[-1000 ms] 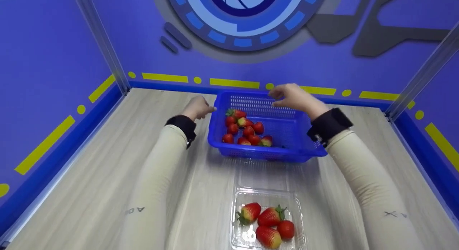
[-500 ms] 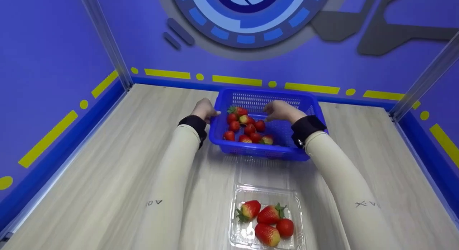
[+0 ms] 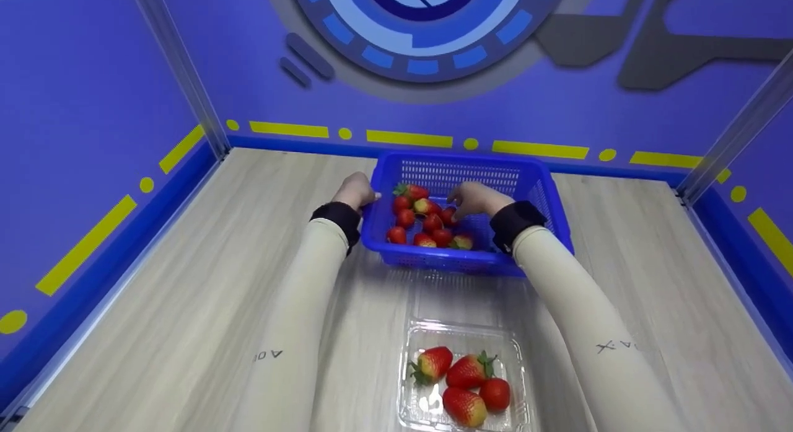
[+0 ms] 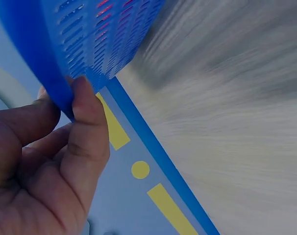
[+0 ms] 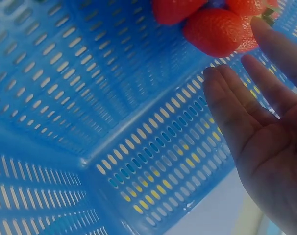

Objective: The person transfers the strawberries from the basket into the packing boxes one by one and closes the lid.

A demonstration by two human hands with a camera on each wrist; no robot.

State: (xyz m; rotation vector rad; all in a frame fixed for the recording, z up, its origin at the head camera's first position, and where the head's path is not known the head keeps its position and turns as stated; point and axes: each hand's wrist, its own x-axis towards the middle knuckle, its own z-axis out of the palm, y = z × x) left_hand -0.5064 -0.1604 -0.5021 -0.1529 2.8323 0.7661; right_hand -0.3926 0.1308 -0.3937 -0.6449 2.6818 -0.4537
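A blue plastic basket (image 3: 471,263) stands toward the back of the table with several strawberries (image 3: 406,219) gathered in its left part. My left hand (image 3: 355,191) pinches the basket's left rim between thumb and fingers, as the left wrist view shows at the blue rim (image 4: 38,63). Inside the basket, my right hand (image 3: 476,198) reaches over the fruit with fingers spread. In the right wrist view its fingers (image 5: 227,88) lie right beside a red strawberry (image 5: 214,32), not closed round it. Nearer to me, a clear plastic box (image 3: 520,370) holds several larger strawberries (image 3: 464,407).
The light wooden table (image 3: 235,246) is bounded by blue panels (image 3: 87,97) on the left, back and right. Behind the basket, the back wall (image 3: 520,119) stands close. The clear box's transparent lid (image 3: 455,302) lies folded out toward the basket.
My left hand has come to the basket's left rim and taken hold of it. My right hand has lowered from above the back rim into the basket and moved left to the strawberries.
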